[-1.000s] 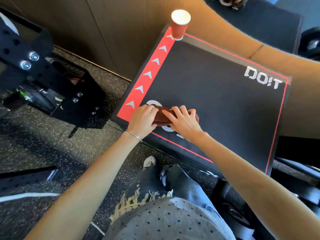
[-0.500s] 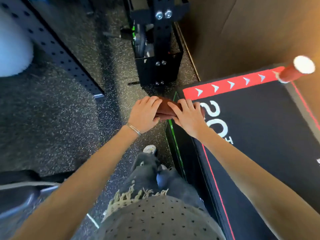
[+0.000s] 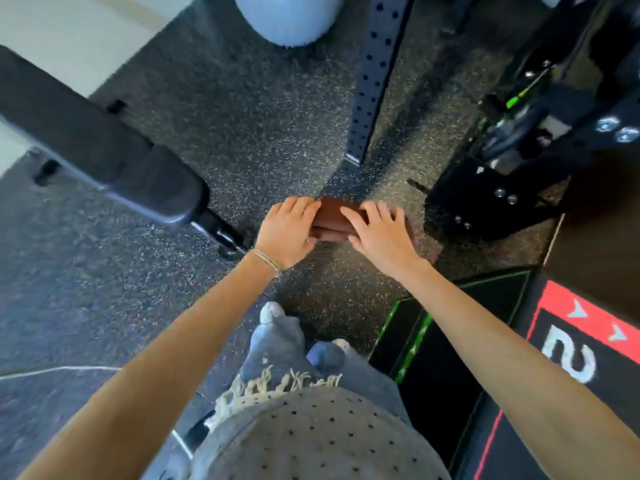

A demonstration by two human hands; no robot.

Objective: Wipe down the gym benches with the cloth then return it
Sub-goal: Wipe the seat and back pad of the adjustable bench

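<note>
Two hands, head view: left hand point(image 3: 289, 230) and right hand point(image 3: 379, 233) clasp the folded brown cloth point(image 3: 334, 216) between them in the air over the speckled floor point(image 3: 259, 126), fingers laid flat and loosely spread on it. Padded bench point(image 3: 100, 147) lies to the left, well apart. Advice: hold the fold square and lay it flat on the pad before stroking.
</note>
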